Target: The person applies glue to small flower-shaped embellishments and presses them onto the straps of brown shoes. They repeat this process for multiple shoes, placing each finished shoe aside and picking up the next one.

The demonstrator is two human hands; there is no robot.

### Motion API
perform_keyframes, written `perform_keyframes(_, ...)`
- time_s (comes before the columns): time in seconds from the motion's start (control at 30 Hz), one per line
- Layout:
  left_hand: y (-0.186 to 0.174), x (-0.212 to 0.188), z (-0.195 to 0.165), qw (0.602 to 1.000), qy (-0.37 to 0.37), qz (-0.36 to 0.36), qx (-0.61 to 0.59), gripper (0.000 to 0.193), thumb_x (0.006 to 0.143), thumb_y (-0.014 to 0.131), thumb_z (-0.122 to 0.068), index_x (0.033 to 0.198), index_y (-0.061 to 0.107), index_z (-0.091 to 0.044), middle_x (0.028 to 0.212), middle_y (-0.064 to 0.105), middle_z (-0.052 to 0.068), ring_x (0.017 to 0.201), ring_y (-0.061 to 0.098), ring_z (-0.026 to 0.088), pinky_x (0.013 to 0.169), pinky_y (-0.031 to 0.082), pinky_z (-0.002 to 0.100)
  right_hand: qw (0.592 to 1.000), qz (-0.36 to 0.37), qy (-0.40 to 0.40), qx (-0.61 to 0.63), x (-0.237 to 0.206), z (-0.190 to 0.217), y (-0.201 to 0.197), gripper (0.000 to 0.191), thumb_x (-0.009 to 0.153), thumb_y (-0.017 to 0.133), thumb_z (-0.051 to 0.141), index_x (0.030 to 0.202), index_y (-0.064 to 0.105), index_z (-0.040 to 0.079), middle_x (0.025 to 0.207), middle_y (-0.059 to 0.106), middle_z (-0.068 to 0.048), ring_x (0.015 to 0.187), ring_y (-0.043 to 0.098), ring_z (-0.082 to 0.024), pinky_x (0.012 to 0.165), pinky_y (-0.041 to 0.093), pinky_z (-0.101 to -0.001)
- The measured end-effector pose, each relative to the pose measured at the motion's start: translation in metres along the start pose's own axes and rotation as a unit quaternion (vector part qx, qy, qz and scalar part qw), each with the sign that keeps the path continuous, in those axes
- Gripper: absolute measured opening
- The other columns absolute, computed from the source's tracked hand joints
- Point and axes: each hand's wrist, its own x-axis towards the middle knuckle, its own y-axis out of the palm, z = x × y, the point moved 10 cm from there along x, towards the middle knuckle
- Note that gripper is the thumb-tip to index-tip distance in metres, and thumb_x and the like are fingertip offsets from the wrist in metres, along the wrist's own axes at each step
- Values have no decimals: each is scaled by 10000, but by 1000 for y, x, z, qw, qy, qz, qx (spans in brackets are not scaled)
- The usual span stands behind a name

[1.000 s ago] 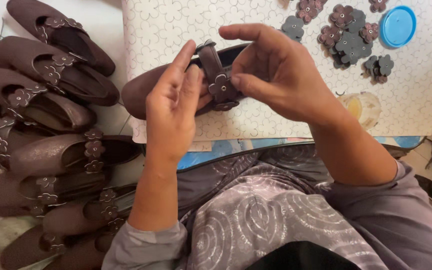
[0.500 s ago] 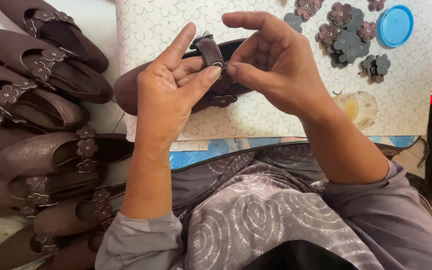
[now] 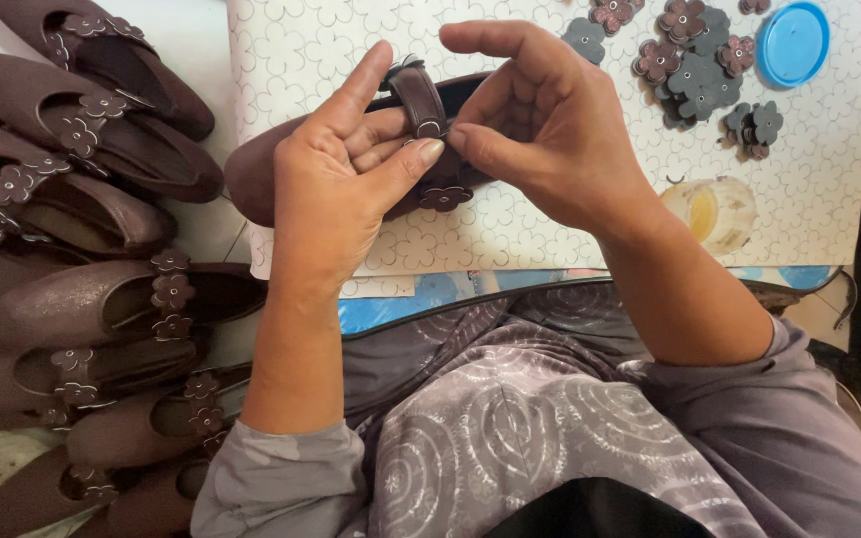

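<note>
1. Both hands pinch one brown shoe (image 3: pixel 251 179) by its strap (image 3: pixel 419 100).
2. Left hand (image 3: pixel 336 199) curls its fingers on the strap, thumb pressed in.
3. Right hand (image 3: pixel 540 130) pinches the strap with its thumb, first finger bent above.
4. That shoe sits on the flower-print bench (image 3: pixel 550 239).
5. More brown shoes (image 3: pixel 82 299) lie left, with loose flowers (image 3: pixel 695 60) and a blue lid (image 3: pixel 792 43) further back.

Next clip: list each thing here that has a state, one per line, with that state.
Left hand: pinching the strap.
Right hand: pinching the strap from the other side.
Strap: arched up over the shoe, held by both thumbs.
Shoe: lying on the patterned sheet, flower on its side.
Finished shoes: piled at left.
Loose flowers: heaped, unattached.
Blue lid: lying flat.
</note>
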Motion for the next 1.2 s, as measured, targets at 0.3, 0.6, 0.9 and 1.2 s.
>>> perform_keyframes(0.3, 1, -3, 1, 1000, 12, 8, 6, 725, 981, 694, 151, 1608, 366, -8, 1269, 709, 213, 1172, 715, 195, 1073, 603, 310, 1000, -4, 7, -27, 0, -2, 1, 575, 1017, 756, -59, 1532, 505, 1, 956, 699, -27, 870, 666, -33, 795, 548, -182)
perform_keyframes(0.6, 14, -27, -20, 977, 40, -25, 209, 751, 967, 746, 51, 1614, 374, -42, 1160, 762, 116, 1004, 675, 71, 902, 591, 222, 995, -48, -47, -79, -43, 17, -3, 617, 1016, 723, -55, 1550, 419, -2, 1128, 646, -80, 1068, 670, -112, 974, 562, -248)
perform_keyframes(0.9, 24, -24, -17, 970, -11, -51, 238, 809, 959, 725, 0, 1624, 268, -57, 1089, 763, 67, 934, 690, 36, 809, 584, 186, 995, -92, -13, -34, -103, 5, -25, 623, 929, 701, -83, 1496, 449, -26, 1069, 697, -108, 1041, 693, -157, 958, 534, -281)
perform_keyframes(1.2, 26, -25, -2, 953, -11, -103, 285, 862, 922, 783, 16, 1636, 307, -76, 882, 752, 42, 788, 634, 21, 710, 517, 162, 992, -125, -1, -8, -146, -12, -49, 602, 901, 695, -102, 1462, 487, -29, 1051, 693, -106, 1021, 710, -173, 914, 544, -291)
